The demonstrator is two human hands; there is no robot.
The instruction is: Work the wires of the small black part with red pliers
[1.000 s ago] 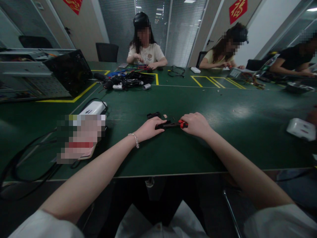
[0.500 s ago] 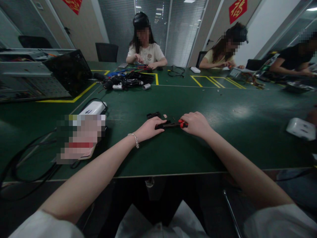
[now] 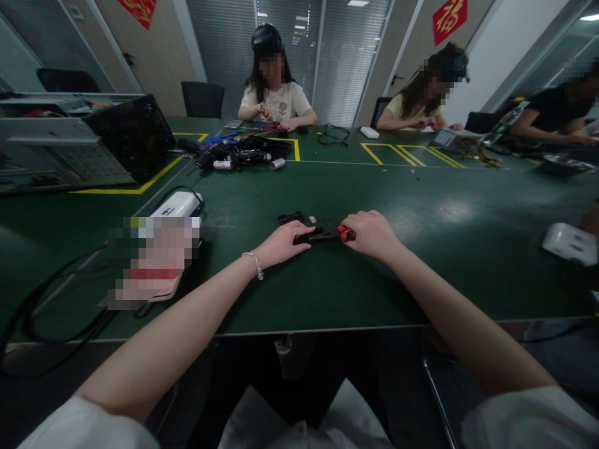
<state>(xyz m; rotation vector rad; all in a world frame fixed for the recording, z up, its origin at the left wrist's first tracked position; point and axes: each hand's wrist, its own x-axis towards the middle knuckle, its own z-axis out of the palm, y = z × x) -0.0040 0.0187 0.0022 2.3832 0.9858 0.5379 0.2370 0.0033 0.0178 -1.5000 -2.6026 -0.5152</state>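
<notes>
On the green table, my left hand is closed on a small black part, thumb and fingers on either side of it. My right hand wraps round the red handles of a pair of pliers. The dark jaws of the pliers point left and meet the black part; how they grip it is too small to tell. Just beyond my left hand lies another black piece. Near it are a small pale scrap and a thin dark bit.
To the left lie a white power bank-like box and black cables. An opened computer case stands at the far left, beside a heap of black parts. Several co-workers sit across the table; a white box lies at right.
Both hands stay in nearly the same place, with the pliers still at the black part. Across the table, a co-worker's hands have shifted slightly.
</notes>
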